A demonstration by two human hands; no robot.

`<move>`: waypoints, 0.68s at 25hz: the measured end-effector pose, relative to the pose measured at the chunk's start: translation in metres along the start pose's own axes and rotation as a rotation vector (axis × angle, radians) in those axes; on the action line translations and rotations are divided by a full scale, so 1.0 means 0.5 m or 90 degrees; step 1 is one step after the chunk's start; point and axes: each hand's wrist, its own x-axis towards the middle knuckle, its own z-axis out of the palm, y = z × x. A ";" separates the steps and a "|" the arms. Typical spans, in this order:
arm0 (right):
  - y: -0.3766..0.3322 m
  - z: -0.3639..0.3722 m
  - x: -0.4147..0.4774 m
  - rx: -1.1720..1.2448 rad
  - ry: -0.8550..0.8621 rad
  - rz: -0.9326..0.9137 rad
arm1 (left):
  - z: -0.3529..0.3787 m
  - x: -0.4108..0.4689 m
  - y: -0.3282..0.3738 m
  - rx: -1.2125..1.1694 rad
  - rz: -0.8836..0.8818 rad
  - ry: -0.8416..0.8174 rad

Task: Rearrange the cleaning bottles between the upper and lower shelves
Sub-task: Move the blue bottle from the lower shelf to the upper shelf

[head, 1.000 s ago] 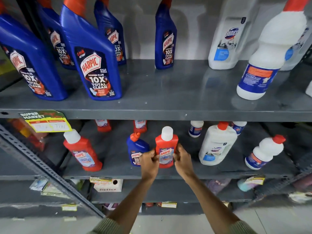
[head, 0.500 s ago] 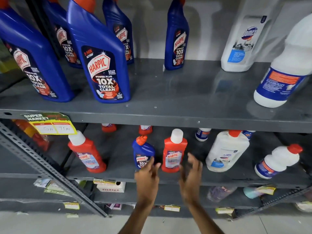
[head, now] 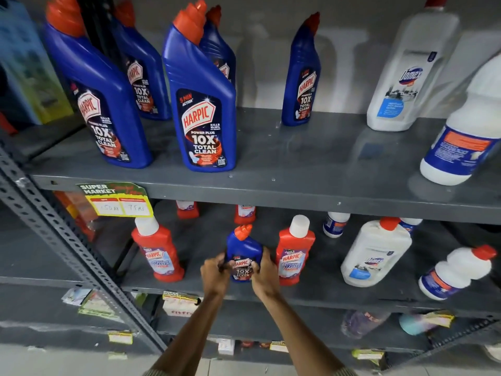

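A small blue Harpic bottle [head: 243, 248] with an orange cap stands on the lower shelf [head: 311, 301]. My left hand [head: 217, 275] clasps its left side and my right hand [head: 264, 272] its right side, covering part of the label. Just to the right stands a red Harpic bottle [head: 294, 253] with a white cap; another red bottle [head: 158, 251] stands to the left. On the upper shelf [head: 298, 191] stand several large blue Harpic bottles [head: 202, 104] and white Domex bottles [head: 406, 74].
White Domex bottles [head: 375, 252] and a small white bottle [head: 455, 272] occupy the lower shelf's right side. A slanted perforated metal brace [head: 70, 248] crosses the left. A price tag [head: 119, 200] hangs from the upper shelf's edge. Further shelves lie below.
Both hands let go of the red bottle, drew back open, then moved left and closed around the small blue Harpic bottle. The view has tilted upward.
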 end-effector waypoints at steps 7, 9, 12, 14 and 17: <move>-0.135 -0.158 -0.181 0.053 0.071 -0.267 | -0.156 -0.163 0.160 -0.066 0.244 0.086; -0.200 -0.227 -0.234 0.073 0.113 -0.339 | -0.199 -0.198 0.242 -0.098 0.308 0.103; -0.303 -0.331 -0.267 0.097 0.172 -0.430 | -0.252 -0.216 0.385 -0.126 0.457 0.113; -0.367 -0.390 -0.249 0.093 0.213 -0.465 | -0.268 -0.197 0.487 -0.094 0.535 0.137; -0.434 -0.452 -0.174 0.136 0.239 -0.471 | -0.246 -0.137 0.611 -0.051 0.541 0.150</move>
